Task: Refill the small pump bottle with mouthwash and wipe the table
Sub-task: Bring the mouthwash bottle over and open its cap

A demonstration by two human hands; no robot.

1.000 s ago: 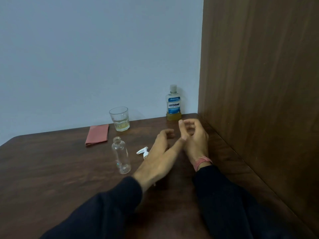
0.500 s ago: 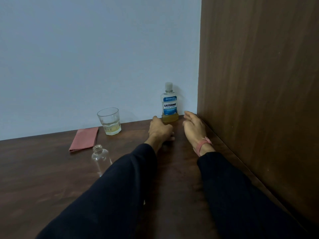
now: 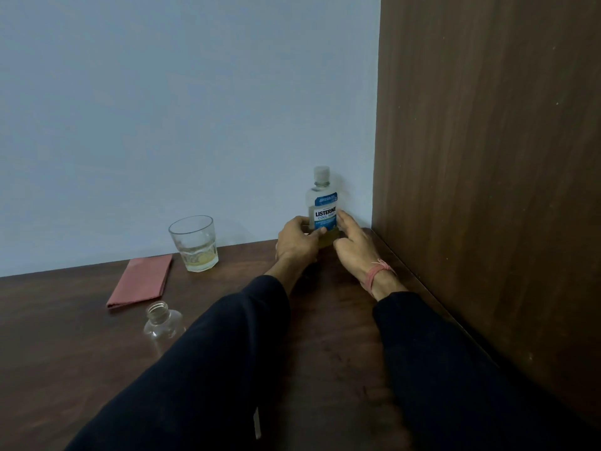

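The mouthwash bottle (image 3: 322,203), clear with a blue label, a white cap and yellowish liquid at the bottom, stands upright in the far corner of the table. My left hand (image 3: 294,242) wraps its lower left side, thumb across the front. My right hand (image 3: 353,247) presses its fingers against the lower right side. The small clear pump bottle (image 3: 161,323) stands uncapped and empty-looking at left, partly hidden by my left sleeve. A white sliver (image 3: 257,423), perhaps the pump head, shows under that sleeve.
A folded pink cloth (image 3: 141,279) lies at the back left of the dark wooden table (image 3: 325,336). A glass (image 3: 194,244) with a little yellowish liquid stands beside it near the wall. A wooden panel (image 3: 487,190) closes the right side.
Both hands moved forward from the table's middle to the far corner and closed around the base of the mouthwash bottle. My view shifted, so the small bottle now sits lower left.
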